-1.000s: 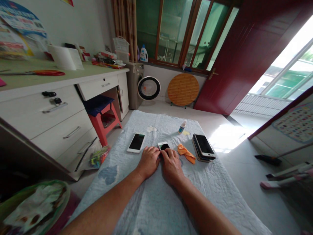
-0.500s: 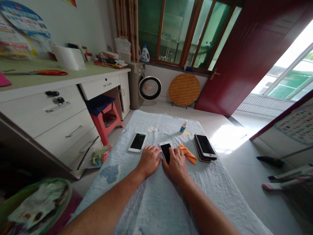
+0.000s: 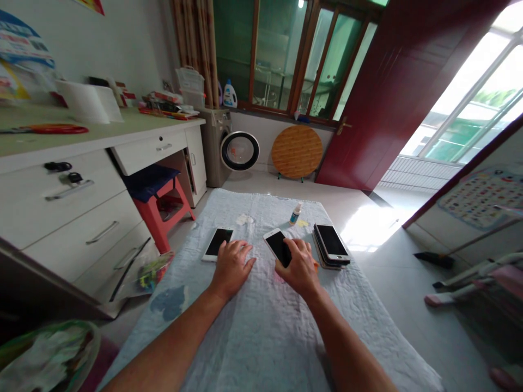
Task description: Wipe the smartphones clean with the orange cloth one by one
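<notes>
A white smartphone with a dark screen (image 3: 278,246) is tilted in the grip of my right hand (image 3: 301,268), thumb on one side and fingers on the other. My left hand (image 3: 232,265) hangs palm down with fingers apart, beside another white smartphone (image 3: 218,243) lying on the cloth; its fingertips overlap that phone's right edge, and I cannot tell if they touch. A bit of orange cloth (image 3: 316,265) peeks out behind my right hand, mostly hidden. Further right lies a stack of phones (image 3: 333,242).
A pale blue quilted cover (image 3: 253,337) spreads over the surface before me. A small spray bottle (image 3: 295,213) stands near its far edge. Left are a white desk (image 3: 155,136), a red stool (image 3: 165,209) and a bin (image 3: 92,354); a washing machine (image 3: 214,147) stands beyond.
My left hand has moved left, away from the middle phone toward the left one. My right hand has closed round the middle phone and turned it, now covering most of the orange cloth.
</notes>
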`<state>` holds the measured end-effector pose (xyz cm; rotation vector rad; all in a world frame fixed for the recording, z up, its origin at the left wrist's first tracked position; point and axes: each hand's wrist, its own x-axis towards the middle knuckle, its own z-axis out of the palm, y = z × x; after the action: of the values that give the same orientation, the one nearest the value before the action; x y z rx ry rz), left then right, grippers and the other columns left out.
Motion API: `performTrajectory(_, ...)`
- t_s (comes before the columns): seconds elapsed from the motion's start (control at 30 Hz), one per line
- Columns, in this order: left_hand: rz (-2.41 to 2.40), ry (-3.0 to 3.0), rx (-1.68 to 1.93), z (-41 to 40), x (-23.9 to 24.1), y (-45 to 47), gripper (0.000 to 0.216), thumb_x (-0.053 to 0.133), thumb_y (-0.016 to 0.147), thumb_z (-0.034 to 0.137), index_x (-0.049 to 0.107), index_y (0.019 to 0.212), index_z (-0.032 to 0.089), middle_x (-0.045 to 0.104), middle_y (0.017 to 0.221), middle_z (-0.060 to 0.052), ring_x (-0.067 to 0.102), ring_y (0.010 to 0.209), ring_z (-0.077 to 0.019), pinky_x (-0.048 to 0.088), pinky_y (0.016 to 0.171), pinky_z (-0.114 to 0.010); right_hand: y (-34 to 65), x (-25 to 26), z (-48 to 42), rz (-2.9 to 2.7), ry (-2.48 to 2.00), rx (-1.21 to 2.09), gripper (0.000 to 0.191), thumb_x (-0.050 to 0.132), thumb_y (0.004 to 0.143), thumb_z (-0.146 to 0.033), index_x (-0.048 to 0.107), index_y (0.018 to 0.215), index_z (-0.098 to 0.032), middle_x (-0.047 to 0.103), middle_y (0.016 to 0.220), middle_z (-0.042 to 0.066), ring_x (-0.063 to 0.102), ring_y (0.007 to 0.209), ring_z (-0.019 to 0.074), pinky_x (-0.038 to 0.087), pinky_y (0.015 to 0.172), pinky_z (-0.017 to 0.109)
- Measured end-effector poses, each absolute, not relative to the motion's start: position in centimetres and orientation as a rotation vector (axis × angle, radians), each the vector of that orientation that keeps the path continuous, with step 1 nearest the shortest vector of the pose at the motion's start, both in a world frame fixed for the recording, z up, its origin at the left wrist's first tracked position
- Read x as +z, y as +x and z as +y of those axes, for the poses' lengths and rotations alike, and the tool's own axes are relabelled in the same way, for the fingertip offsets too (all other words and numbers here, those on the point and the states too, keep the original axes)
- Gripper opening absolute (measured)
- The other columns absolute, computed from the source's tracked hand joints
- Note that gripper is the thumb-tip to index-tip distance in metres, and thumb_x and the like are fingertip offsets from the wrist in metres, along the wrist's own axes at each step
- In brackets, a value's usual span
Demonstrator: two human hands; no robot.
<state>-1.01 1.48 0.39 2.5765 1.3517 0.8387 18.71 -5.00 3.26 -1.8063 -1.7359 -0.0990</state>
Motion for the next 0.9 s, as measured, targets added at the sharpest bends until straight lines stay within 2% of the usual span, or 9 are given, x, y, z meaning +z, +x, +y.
performTrajectory(0.13,1.371,2.583,0.854,1.7,0.3,-1.1,0.027,0.057,0.087,0.033,0.064,0.111,0.022,0.063,0.116,-0.01,0.053,0.115,-0.03,0.027,0.108,-0.055,23.2,4.3,-4.6,-1.538,-1.817,-0.317,0.046,0.062,0.073,-0.036,0.061,0.115,-0.016,0.059,0.108,0.012,0.05,0.099,0.0267,0.04,0.093,0.042)
performTrajectory(0.3,1.361,2.601,0.867,1.7,-0.1,-1.0,0.027,0.058,0.086,0.032,0.065,0.11,0.022,0.063,0.117,-0.01,0.054,0.114,-0.0304,0.028,0.107,-0.056,28.5,4.3,-4.2,-1.293,-2.009,-0.488,0.046,0.06,0.074,-0.037,0.062,0.112,-0.012,0.063,0.106,0.016,0.053,0.098,0.0283,0.038,0.094,0.043)
performTrajectory(0.57,1.395,2.642,0.883,1.7,-0.1,-1.0,0.027,0.059,0.085,0.031,0.066,0.109,0.021,0.065,0.116,-0.01,0.055,0.113,-0.0298,0.03,0.106,-0.056,30.9,3.7,-3.7,-1.186,-2.286,-0.439,0.053,0.06,0.073,-0.04,0.063,0.117,-0.008,0.067,0.103,0.017,0.058,0.095,0.028,0.036,0.093,0.039)
performTrajectory(0.9,1.668,2.607,0.87,2.4,0.5,-1.9,0.029,0.059,0.085,0.032,0.066,0.111,0.02,0.06,0.125,-0.012,0.049,0.12,-0.0313,0.025,0.107,-0.057,30.3,4.0,-3.8,-1.101,-2.471,-0.324,0.053,0.06,0.075,-0.043,0.061,0.121,-0.017,0.066,0.109,0.014,0.055,0.1,0.0313,0.037,0.085,0.04)
